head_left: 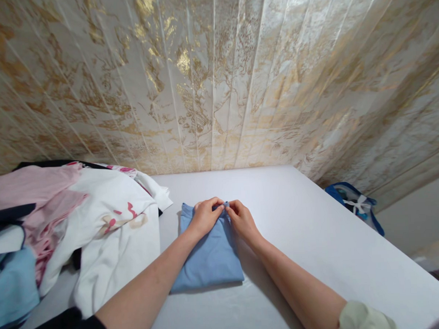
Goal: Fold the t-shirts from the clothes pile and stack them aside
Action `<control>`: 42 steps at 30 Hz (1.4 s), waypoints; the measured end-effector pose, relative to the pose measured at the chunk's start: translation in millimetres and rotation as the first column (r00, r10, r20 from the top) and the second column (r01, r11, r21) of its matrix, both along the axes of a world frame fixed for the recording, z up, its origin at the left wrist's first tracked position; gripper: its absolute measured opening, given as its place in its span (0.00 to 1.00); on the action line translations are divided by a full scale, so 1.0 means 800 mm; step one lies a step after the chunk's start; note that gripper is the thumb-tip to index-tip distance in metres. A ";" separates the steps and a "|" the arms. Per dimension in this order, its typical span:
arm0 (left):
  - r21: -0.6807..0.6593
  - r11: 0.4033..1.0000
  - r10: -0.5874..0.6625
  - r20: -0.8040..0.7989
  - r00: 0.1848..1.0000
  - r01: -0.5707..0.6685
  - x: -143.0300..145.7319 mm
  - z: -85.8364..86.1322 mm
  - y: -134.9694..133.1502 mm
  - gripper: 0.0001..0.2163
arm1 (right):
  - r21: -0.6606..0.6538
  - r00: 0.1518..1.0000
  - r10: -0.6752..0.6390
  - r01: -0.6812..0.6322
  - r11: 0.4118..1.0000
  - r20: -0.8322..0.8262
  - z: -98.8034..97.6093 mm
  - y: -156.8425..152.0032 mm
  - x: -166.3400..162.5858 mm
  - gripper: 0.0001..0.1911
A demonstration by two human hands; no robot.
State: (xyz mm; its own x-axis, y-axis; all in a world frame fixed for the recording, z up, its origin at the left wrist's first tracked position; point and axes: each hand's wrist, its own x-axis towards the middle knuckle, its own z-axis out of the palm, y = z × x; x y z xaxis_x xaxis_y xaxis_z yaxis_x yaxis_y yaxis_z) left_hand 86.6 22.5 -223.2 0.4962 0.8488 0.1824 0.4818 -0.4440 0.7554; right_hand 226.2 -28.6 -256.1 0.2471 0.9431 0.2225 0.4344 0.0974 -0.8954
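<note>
A folded blue garment [212, 262] lies on the white table in front of me, its far edge a little raised at the right corner. My left hand [206, 214] rests over the upper part of the cloth, thumb and fingers closed on the far edge. Right beside it, my right hand [239, 217] pinches the same edge at the far right corner. A small bit of blue fabric pokes up between the fingertips of both hands. The fold's lower edge lies flat towards me.
Left of the garment is a heap of clothes: a white top with red marks [117, 246], a pink piece [34, 184] and a light blue one [14, 290]. Gold-patterned curtains [201, 87] hang behind the white table [303, 258]. A blue-rimmed bag [355, 204] stands beyond the right edge.
</note>
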 end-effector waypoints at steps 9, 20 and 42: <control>0.035 0.999 -0.008 -0.127 0.992 0.013 0.001 -0.005 0.004 0.07 | -0.010 0.999 0.019 -0.019 1.000 0.027 -0.006 0.008 0.009 0.11; 0.176 0.983 0.085 -0.200 0.976 -0.050 0.002 -0.025 0.012 0.04 | -0.162 0.864 -0.063 0.164 0.973 0.499 0.018 -0.002 0.020 0.07; 0.205 0.979 0.085 -0.320 0.943 -0.019 0.010 -0.022 0.010 0.04 | -0.156 0.843 -0.051 0.159 0.975 0.536 0.018 0.010 0.023 0.07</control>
State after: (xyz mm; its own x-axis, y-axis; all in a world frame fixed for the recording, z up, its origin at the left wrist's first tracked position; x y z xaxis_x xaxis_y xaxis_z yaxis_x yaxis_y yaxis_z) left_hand 94.4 30.7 -240.8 0.5128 0.8386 0.1838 0.7128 -0.5352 0.4532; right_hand 244.3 -20.6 -242.0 0.2437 0.9549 0.1695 0.8420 -0.1216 -0.5256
